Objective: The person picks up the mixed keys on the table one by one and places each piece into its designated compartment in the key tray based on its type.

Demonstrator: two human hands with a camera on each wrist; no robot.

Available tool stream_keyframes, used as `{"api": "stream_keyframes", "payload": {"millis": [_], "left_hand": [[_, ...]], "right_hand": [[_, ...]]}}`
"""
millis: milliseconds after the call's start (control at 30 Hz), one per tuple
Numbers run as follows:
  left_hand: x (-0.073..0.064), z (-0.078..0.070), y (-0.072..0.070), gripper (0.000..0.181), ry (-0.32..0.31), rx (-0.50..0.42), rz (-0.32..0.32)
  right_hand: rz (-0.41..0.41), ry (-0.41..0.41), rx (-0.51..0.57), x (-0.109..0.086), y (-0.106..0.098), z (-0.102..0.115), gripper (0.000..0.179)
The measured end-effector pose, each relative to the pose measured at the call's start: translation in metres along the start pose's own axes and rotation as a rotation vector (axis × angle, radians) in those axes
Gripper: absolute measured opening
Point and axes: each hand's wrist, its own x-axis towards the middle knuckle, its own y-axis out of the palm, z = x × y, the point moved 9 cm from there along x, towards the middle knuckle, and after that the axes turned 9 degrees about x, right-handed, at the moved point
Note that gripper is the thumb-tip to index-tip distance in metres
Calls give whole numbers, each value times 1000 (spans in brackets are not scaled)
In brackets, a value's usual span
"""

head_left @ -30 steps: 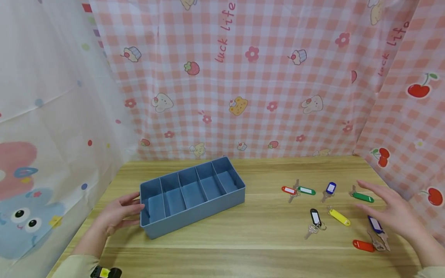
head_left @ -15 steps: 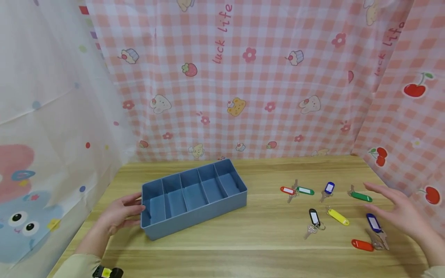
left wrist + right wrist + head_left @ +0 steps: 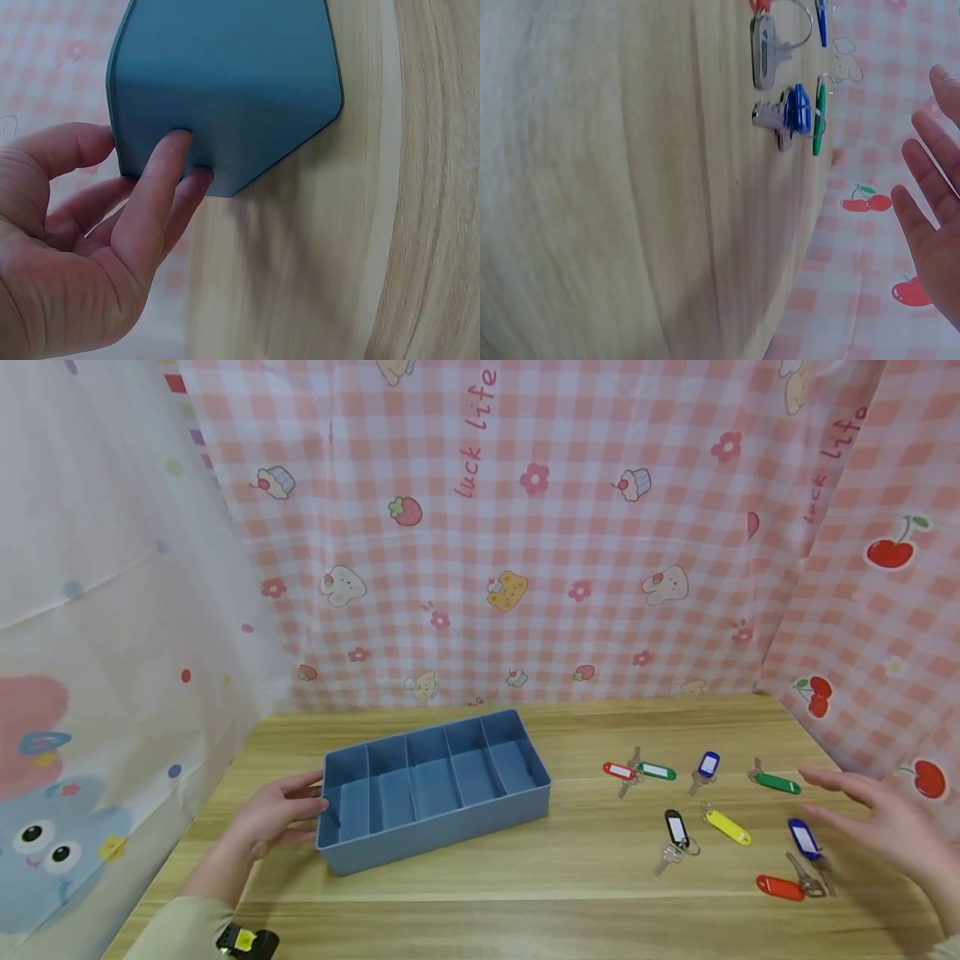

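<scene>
A blue-grey box [image 3: 442, 841] with a row of several compartments stands at a slant on the table, left of centre. The left hand [image 3: 273, 817] is at its left end. In the left wrist view, extended fingertips press against the outer end wall [image 3: 225, 105], with the thumb at the rim. On the right, the right hand [image 3: 888, 818] hovers with fingers spread, holding nothing. Nearest to it are a key with a green tag [image 3: 777, 783] and a key with a blue tag [image 3: 805, 839]; a red tag [image 3: 780, 887] with a key lies closer to the front.
Further tagged keys lie right of the box: red [image 3: 619, 771], green [image 3: 657, 771], blue [image 3: 708, 765], black [image 3: 677, 828] and yellow [image 3: 727, 827]. Patterned cloth [image 3: 480, 552] hangs behind the wooden table [image 3: 525, 918] and along both sides.
The box has slid a little to the right, with the left hand following against its end. My right hand has drawn slightly away to the right. The keys lie as before.
</scene>
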Motion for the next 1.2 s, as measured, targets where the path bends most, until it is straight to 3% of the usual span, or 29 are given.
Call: {"api": "stream_keyframes", "payload": {"millis": [167, 600, 867, 1200], "left_hand": [[4, -4, 6, 72, 11, 22, 8], [16, -17, 23, 68, 15, 36, 28], [21, -23, 35, 66, 13, 46, 40], [27, -32, 48, 65, 29, 54, 48]], "right_hand": [[23, 50, 9, -3, -1, -6, 41], [49, 86, 3, -13, 1, -11, 37], [112, 129, 58, -21, 6, -18, 36], [119, 46, 114, -25, 8, -18, 32]]}}
